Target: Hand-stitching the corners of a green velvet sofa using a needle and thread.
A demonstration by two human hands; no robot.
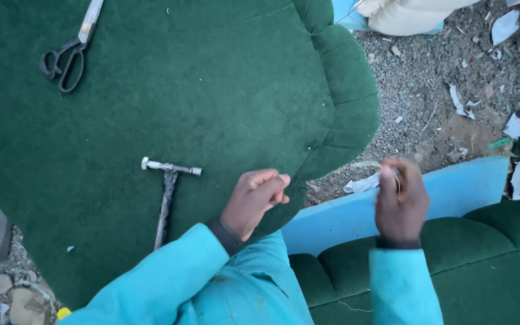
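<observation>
Hands at the edge of a green panel

Left hand (254,201) curled on the panel (212,78) near a hammer (168,192); right hand (399,201) pinches something small; scissors (67,51) lie well apart.

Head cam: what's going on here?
A person in a turquoise jacket works over a green upholstered panel. The left hand pinches at the panel's edge; the right hand is raised beside it, fingers closed on something too small to tell. A hammer and scissors lie on the fabric, untouched.
</observation>
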